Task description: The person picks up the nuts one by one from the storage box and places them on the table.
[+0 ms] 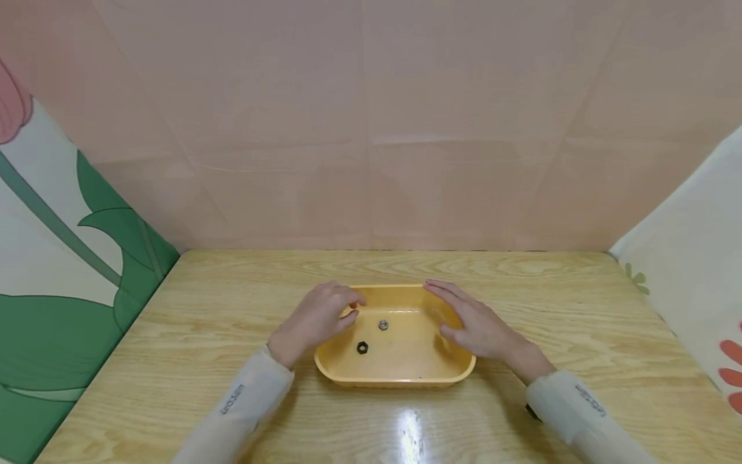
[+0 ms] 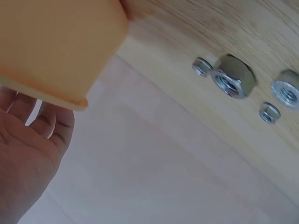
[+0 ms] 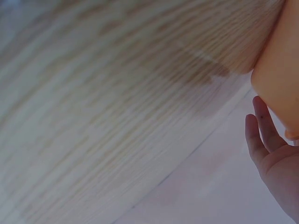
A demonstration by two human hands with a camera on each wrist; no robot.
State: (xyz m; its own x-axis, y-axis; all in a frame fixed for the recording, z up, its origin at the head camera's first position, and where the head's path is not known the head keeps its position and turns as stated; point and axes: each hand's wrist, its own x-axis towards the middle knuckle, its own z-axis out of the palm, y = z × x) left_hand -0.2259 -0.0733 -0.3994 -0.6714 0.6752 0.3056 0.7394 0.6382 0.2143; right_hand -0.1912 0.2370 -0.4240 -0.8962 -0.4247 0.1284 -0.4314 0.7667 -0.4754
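A shallow yellow tray (image 1: 400,381) stands on the wooden table between both hands. Inside it lie a silver hex nut (image 1: 383,325) and a black hex nut (image 1: 362,348). Over the tray's left rim reaches my left hand (image 1: 319,316), thumb and index finger bent loosely inside with a gap between them; in the left wrist view some fingertips are hidden behind the rim. My right hand (image 1: 478,325) lies across the right rim, fingers stretched toward the far corner and thumb inside. The right wrist view shows two nearly straight fingers (image 3: 262,122) beside the tray's outer wall.
On the table (image 1: 232,290), the left wrist view shows a large silver nut (image 2: 233,76), another flanged nut (image 2: 287,88) and two small nuts. A dark object (image 1: 533,412) is partly hidden by the right sleeve. Beyond the table's far edge hangs a pinkish cloth (image 1: 371,193).
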